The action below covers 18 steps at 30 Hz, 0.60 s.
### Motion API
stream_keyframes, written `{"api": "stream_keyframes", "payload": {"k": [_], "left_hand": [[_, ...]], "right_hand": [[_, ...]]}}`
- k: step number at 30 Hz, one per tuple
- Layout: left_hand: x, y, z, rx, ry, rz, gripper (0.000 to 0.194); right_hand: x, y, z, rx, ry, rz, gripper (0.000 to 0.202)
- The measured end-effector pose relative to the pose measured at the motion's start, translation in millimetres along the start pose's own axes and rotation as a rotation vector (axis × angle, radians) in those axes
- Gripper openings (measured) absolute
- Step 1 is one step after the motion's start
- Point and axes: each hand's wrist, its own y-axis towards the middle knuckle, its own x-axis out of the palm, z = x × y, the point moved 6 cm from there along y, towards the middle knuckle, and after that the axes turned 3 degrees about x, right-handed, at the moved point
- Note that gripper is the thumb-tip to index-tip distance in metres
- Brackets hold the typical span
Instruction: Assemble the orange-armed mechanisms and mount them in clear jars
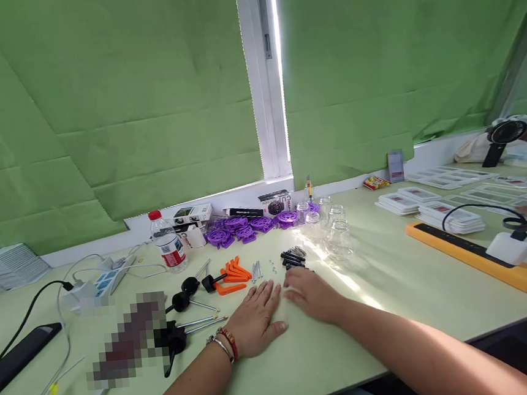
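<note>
Counter: left hand flat, right hand relaxed, both released.
Tiny bits on the far side want light handling.

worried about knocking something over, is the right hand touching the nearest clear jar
Apart. The head view shows bare tabletop between the right hand and the nearest clear jar.

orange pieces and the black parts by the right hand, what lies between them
The head view shows silver pins and tiny metal bits between the orange pieces and black parts.
</note>
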Motion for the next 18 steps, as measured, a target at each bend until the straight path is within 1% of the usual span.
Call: {"api": "stream_keyframes", "payload": {"k": [2, 3, 5, 6, 8, 11, 15, 18], "left_hand": [[0.1, -0.1, 0.2, 0.0, -0.001, -0.018, 0.073], [-0.1, -0.2, 0.2, -0.001, -0.004, -0.021, 0.072], [-0.4, -0.2, 0.2, -0.001, -0.012, -0.025, 0.071], [-0.5, -0.3, 0.2, -0.002, -0.018, -0.025, 0.072], [-0.7, -0.3, 0.0, -0.008, -0.034, -0.026, 0.072], [-3.0, 0.3, -1.0, -0.027, -0.085, -0.022, 0.073], [-11.1, 4.5, -4.0, -0.091, -0.191, -0.008, 0.076], [-19.5, 13.9, -3.0, -0.142, -0.263, 0.019, 0.077]], "right_hand": [[-12.7, 4.2, 27.9, 0.234, -0.051, 0.133, 0.016], [-16.4, 4.4, 41.7, 0.346, -0.071, 0.159, 0.01], [-16.7, 3.7, 62.6, 0.49, -0.064, 0.128, 0.011], [-15.7, 3.1, 69.0, 0.525, -0.052, 0.111, 0.014], [-12.5, 2.1, 74.3, 0.541, -0.033, 0.09, 0.014], [-7.2, 1.0, 71.2, 0.507, -0.021, 0.072, 0.008], [-4.1, -0.1, 66.2, 0.466, 0.008, 0.06, 0.005], [-3.6, -0.7, 63.4, 0.448, 0.054, 0.039, 0.007]]}}
